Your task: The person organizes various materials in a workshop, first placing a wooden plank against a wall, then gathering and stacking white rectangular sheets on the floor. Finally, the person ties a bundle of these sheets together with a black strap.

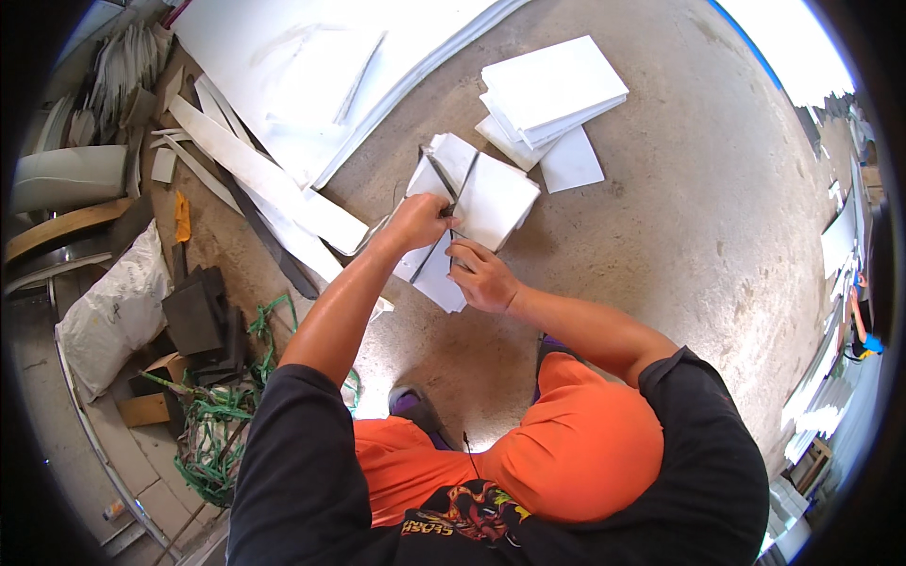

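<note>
A bundle of white square panels (pixel 491 203) lies on the concrete floor in front of me, crossed by a thin dark strap (pixel 462 179). My left hand (pixel 415 219) pinches the strap at the bundle's near-left side. My right hand (pixel 479 276) grips the same strap just below, at the near edge of the bundle. Both hands are closed on the strap. My knees in orange trousers show at the bottom.
A second stack of white square panels (pixel 552 90) lies beyond the bundle. Large white sheets (pixel 311 57) and long white strips (pixel 255 174) lie at upper left. Left are a white sack (pixel 113 311), dark blocks (pixel 196 316) and tangled green strapping (pixel 222 424). Another person (pixel 864 335) is at far right.
</note>
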`<action>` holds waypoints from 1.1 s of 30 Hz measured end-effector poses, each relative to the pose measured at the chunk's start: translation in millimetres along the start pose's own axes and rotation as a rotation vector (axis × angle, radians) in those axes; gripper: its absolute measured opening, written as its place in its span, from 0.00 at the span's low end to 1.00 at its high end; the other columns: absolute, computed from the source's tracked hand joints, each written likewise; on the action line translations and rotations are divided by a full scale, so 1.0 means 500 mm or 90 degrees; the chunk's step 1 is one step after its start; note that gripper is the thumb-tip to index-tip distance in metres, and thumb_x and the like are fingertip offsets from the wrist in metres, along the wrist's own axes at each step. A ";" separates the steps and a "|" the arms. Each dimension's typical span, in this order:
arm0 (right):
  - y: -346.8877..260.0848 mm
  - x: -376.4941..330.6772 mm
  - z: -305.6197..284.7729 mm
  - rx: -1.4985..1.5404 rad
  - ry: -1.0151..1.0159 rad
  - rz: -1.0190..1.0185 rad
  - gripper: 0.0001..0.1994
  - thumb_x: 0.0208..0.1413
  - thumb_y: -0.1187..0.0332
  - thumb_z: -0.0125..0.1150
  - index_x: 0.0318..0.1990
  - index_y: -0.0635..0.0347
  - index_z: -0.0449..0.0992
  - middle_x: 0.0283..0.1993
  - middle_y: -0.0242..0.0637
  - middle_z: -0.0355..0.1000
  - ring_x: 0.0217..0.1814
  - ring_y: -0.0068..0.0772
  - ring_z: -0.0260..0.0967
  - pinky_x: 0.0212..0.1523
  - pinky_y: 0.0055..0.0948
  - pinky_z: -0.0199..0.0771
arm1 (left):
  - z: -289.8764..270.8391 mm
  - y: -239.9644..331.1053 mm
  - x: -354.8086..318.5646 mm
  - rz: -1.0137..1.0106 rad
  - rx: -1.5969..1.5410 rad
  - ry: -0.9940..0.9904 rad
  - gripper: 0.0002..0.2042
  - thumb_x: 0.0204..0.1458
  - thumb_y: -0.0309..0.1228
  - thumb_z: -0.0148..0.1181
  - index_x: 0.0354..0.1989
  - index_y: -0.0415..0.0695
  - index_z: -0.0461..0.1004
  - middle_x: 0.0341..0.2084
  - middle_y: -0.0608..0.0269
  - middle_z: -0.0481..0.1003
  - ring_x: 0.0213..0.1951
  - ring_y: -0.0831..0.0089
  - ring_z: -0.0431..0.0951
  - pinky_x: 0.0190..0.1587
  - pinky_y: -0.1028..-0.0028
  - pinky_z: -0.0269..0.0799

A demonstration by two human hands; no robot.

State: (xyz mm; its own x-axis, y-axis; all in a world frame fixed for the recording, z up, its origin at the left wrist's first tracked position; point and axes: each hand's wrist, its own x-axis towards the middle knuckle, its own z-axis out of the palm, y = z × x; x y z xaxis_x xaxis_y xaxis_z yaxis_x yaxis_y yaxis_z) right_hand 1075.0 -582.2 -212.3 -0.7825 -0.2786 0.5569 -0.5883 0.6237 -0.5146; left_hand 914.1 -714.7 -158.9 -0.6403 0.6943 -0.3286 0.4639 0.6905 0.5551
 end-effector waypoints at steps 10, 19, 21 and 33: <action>-0.031 0.060 -0.062 0.067 -0.022 0.483 0.13 0.60 0.60 0.65 0.39 0.62 0.77 0.39 0.49 0.78 0.42 0.55 0.78 0.40 0.49 0.77 | 0.012 -0.008 -0.005 0.047 -0.015 0.005 0.13 0.51 0.35 0.69 0.29 0.34 0.78 0.27 0.40 0.78 0.34 0.42 0.79 0.37 0.55 0.72; 0.018 0.074 -0.016 -0.124 -0.107 0.428 0.12 0.57 0.61 0.66 0.37 0.59 0.74 0.37 0.44 0.77 0.35 0.49 0.80 0.35 0.42 0.82 | 0.021 -0.024 -0.009 0.040 -0.063 0.029 0.15 0.52 0.36 0.69 0.29 0.34 0.77 0.25 0.40 0.76 0.30 0.43 0.77 0.34 0.56 0.70; 0.042 0.059 -0.003 -0.206 -0.115 0.330 0.10 0.55 0.63 0.66 0.36 0.58 0.74 0.34 0.41 0.76 0.31 0.43 0.80 0.30 0.38 0.81 | 0.020 -0.022 -0.008 0.031 -0.068 0.038 0.15 0.52 0.36 0.69 0.30 0.34 0.76 0.25 0.40 0.75 0.29 0.44 0.76 0.33 0.56 0.69; 0.055 0.059 -0.024 -0.225 -0.147 0.313 0.05 0.56 0.68 0.62 0.36 0.59 0.78 0.32 0.42 0.77 0.32 0.45 0.80 0.30 0.41 0.81 | 0.061 0.002 -0.035 -0.010 -0.160 0.154 0.12 0.53 0.34 0.67 0.30 0.36 0.75 0.23 0.42 0.74 0.26 0.48 0.73 0.31 0.58 0.68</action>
State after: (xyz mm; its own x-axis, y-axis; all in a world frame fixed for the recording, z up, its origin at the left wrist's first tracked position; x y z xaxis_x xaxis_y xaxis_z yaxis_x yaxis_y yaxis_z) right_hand 1038.3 -564.5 -202.1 -0.9904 -0.0241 0.1361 -0.0779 0.9105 -0.4061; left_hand 944.1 -720.0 -175.8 -0.7867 0.5952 -0.1642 0.3069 0.6077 0.7325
